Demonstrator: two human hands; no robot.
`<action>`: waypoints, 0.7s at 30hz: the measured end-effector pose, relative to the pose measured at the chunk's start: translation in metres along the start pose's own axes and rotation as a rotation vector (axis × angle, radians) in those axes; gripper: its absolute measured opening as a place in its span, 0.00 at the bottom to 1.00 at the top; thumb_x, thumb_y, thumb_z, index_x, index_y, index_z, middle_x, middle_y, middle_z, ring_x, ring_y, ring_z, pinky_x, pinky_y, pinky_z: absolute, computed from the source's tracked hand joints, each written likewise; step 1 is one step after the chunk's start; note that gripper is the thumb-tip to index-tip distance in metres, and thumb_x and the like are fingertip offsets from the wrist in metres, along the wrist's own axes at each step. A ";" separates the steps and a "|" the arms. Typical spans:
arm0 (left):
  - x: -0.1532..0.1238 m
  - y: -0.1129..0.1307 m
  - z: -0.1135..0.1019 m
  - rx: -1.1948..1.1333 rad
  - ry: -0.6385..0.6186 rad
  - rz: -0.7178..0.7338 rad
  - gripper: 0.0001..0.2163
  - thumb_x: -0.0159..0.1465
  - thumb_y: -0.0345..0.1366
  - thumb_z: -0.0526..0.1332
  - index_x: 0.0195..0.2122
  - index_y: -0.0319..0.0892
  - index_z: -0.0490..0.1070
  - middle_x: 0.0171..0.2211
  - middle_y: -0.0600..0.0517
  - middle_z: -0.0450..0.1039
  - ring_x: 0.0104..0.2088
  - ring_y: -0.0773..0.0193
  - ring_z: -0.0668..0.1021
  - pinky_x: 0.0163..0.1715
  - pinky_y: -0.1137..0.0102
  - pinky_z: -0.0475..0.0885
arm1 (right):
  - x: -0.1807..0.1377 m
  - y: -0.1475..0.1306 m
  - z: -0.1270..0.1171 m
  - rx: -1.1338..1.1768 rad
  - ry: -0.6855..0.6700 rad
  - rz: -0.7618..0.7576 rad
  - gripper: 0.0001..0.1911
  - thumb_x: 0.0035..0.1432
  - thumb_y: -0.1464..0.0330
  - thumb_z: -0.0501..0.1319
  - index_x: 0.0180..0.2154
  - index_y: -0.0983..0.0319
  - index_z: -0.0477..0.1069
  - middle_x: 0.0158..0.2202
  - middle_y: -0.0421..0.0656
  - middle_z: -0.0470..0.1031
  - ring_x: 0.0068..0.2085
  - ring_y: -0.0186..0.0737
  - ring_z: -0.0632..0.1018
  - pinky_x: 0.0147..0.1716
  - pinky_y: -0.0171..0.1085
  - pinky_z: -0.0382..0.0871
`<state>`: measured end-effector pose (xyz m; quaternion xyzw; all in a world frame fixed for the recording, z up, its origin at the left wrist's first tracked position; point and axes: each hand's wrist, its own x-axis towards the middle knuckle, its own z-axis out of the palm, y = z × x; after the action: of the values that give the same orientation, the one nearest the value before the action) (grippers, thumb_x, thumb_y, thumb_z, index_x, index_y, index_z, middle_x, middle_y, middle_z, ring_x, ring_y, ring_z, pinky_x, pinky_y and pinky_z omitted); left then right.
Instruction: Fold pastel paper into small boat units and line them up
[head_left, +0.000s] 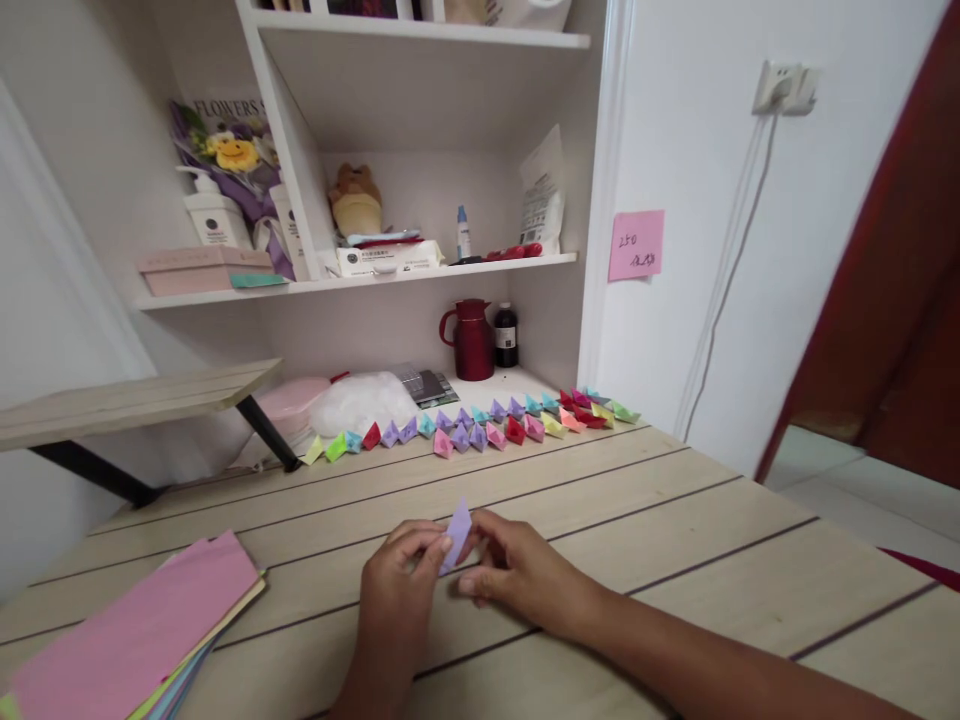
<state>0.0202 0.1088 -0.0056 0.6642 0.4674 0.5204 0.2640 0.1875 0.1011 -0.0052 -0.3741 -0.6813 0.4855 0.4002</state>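
Observation:
Both my hands meet over the wooden table [675, 560] and pinch a small folded purple paper [457, 528]. My left hand [397, 590] grips its lower left side with fingers curled. My right hand [517, 572] holds its right edge between thumb and fingers. The paper stands tilted, one point up. A row of several small folded paper shapes [480, 425] in many colours lies along the far edge of the table.
A stack of coloured paper sheets [142, 630], pink on top, lies at the near left corner. A raised wooden board [135, 395] stands at the left. Shelves behind hold a red jug [472, 340], a dark bottle [506, 335], boxes and bottles. A pink note [636, 245] sticks to the wall.

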 end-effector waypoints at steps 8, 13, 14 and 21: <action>-0.010 0.001 0.002 0.555 -0.101 0.288 0.11 0.64 0.29 0.54 0.31 0.44 0.75 0.34 0.51 0.77 0.38 0.60 0.77 0.41 0.64 0.65 | 0.009 0.021 -0.026 -0.101 0.138 -0.065 0.41 0.45 0.72 0.67 0.59 0.54 0.54 0.54 0.47 0.62 0.41 0.36 0.73 0.42 0.38 0.69; -0.011 0.004 0.004 0.673 -0.103 0.369 0.09 0.63 0.26 0.55 0.31 0.43 0.74 0.34 0.51 0.77 0.36 0.61 0.77 0.41 0.64 0.64 | 0.010 0.019 -0.031 -0.120 0.087 -0.078 0.30 0.47 0.69 0.67 0.53 0.58 0.64 0.45 0.44 0.72 0.40 0.38 0.74 0.41 0.39 0.69; -0.011 0.004 0.004 0.686 -0.098 0.396 0.09 0.63 0.26 0.55 0.31 0.43 0.73 0.33 0.51 0.77 0.36 0.61 0.77 0.42 0.64 0.64 | 0.010 0.018 -0.030 -0.127 0.073 -0.072 0.26 0.48 0.67 0.67 0.50 0.60 0.67 0.41 0.43 0.74 0.38 0.38 0.74 0.40 0.39 0.69; -0.014 0.006 0.013 0.737 -0.128 0.488 0.10 0.64 0.27 0.55 0.30 0.44 0.73 0.31 0.52 0.77 0.32 0.62 0.76 0.52 0.59 0.58 | 0.007 0.011 -0.024 -0.289 0.080 -0.110 0.10 0.52 0.61 0.65 0.27 0.62 0.74 0.27 0.41 0.77 0.32 0.39 0.75 0.33 0.36 0.67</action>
<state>0.0338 0.0953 -0.0108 0.8358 0.4337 0.3238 -0.0925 0.2076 0.1186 -0.0095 -0.4088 -0.7470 0.3446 0.3951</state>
